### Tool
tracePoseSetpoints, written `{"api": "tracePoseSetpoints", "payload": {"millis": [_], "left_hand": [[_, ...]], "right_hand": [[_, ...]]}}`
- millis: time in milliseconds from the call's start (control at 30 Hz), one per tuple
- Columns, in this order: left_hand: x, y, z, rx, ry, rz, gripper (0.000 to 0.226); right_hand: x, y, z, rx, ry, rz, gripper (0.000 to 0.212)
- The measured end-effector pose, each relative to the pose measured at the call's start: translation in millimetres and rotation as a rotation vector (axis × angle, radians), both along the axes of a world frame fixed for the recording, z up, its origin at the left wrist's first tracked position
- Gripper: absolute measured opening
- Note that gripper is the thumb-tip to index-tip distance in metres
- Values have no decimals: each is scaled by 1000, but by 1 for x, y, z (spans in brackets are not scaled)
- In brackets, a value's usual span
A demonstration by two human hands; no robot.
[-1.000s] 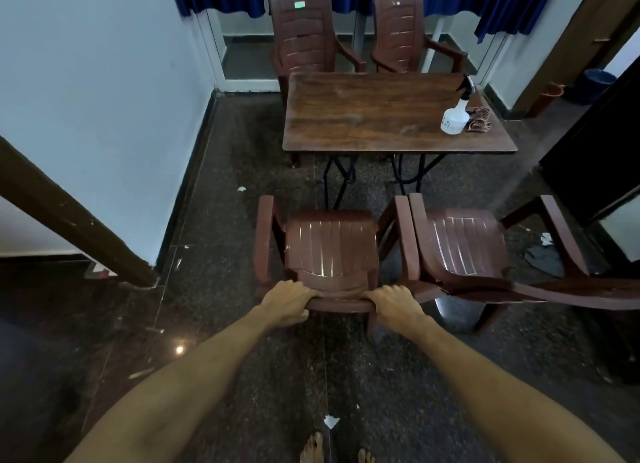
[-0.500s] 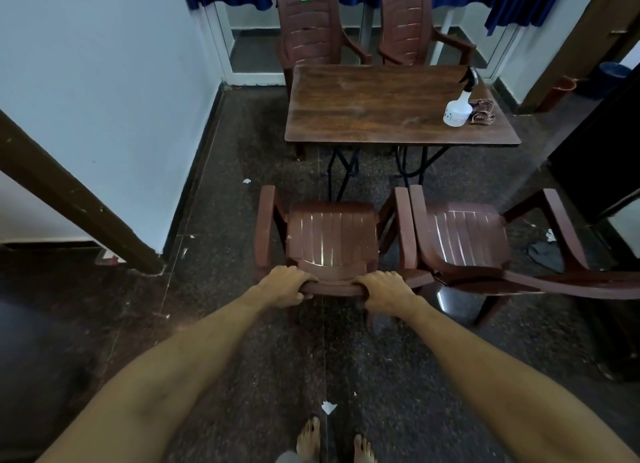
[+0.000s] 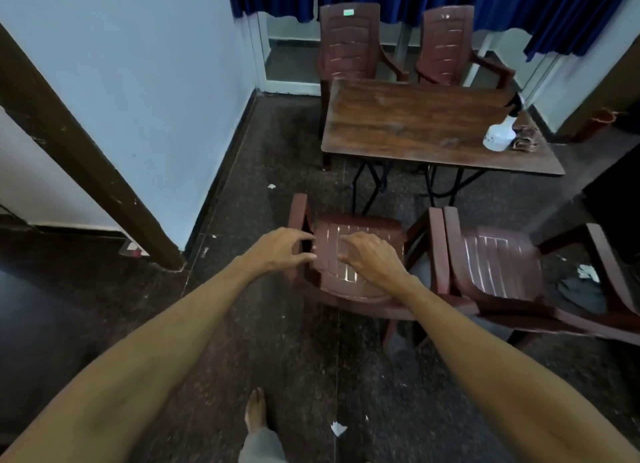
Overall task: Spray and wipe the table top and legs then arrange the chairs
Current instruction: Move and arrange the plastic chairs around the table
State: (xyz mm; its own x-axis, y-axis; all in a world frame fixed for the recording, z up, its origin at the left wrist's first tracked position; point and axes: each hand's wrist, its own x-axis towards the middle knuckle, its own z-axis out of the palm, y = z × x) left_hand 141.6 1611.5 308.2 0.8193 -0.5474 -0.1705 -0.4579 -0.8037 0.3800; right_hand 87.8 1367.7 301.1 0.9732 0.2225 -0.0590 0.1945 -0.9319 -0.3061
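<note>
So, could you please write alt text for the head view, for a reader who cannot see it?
A person's left hand and right hand hover open over a brown plastic chair facing a wooden table. A second chair stands beside it on the right, two more chairs sit across, and a spray bottle and cloth rest on the table's right end.

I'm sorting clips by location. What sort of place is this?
Probably a small dining or meeting room, home or office unclear: a wooden table with matching plastic armchairs on two sides, and blue curtains along the far side.
</note>
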Motion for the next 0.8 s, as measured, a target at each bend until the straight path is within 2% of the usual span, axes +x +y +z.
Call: {"api": "tracePoseSetpoints", "payload": {"millis": [167,367,533,800], "left_hand": [[76,64,-3,-39,-78,22,57],[170,140,15,-92,-62,51,54],[263,175,21,-118,-46,76,53],[469,200,8,-145,43,78,50]], "right_hand": [[75,72,-2,26,9,-60,59],[167,155,9,89,49,-140,63],[256,190,10,109,46,-173,63],[454,213,-12,170,75,-248,55]]}}
